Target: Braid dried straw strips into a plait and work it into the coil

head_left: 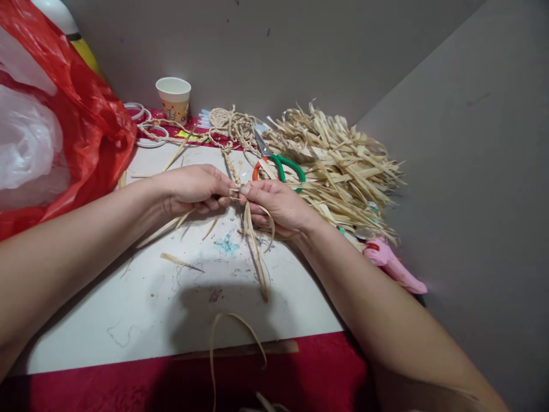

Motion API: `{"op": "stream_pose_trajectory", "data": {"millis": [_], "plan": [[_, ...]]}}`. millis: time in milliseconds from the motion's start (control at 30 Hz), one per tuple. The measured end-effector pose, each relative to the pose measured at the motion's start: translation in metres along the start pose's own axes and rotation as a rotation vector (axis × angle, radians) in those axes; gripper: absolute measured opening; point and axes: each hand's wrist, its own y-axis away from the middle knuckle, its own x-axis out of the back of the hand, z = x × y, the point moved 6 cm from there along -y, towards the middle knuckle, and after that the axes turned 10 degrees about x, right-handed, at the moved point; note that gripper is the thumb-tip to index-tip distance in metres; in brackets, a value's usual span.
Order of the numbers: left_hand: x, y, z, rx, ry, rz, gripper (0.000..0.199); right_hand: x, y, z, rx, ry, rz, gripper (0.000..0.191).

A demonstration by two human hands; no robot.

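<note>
A braid of dried straw strips (231, 166) runs from the back of the white board toward me and ends between my two hands. My left hand (199, 187) pinches it from the left, fingertips closed around a thin strip. From the right, my right hand (274, 207) grips the braid's end between thumb and fingers, almost touching the left fingertips. Loose strips (256, 257) hang down from there onto the board. Just behind my right hand lie scissors (278, 163) with green and orange handles.
A large heap of dried straw (334, 163) fills the back right. A pink glue gun (394, 266) lies beside it. Behind stand a paper cup (174, 100) and a coiled braid (227, 120). A red plastic bag (98, 114) bulges at left. Straw scraps (180, 261) dot the white board (128, 320).
</note>
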Motion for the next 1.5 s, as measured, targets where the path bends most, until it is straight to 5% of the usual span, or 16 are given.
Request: {"op": "stream_pose_trajectory", "data": {"millis": [167, 667, 1133, 1500], "plan": [[0.008, -0.001, 0.005, -0.089, -0.259, 0.248, 0.021, -0.001, 0.000, 0.001, -0.001, 0.063, 0.005, 0.031], [0.002, -0.008, -0.004, 0.000, 0.126, -0.072, 0.019, -0.001, -0.001, 0.001, 0.037, 0.060, -0.048, 0.029], [0.006, -0.007, -0.002, -0.068, 0.022, 0.039, 0.022, -0.003, 0.005, -0.004, -0.022, 0.037, -0.104, 0.020], [0.004, -0.008, -0.002, -0.066, 0.078, 0.008, 0.023, 0.010, 0.008, -0.008, -0.093, 0.152, -0.059, 0.014]]}}
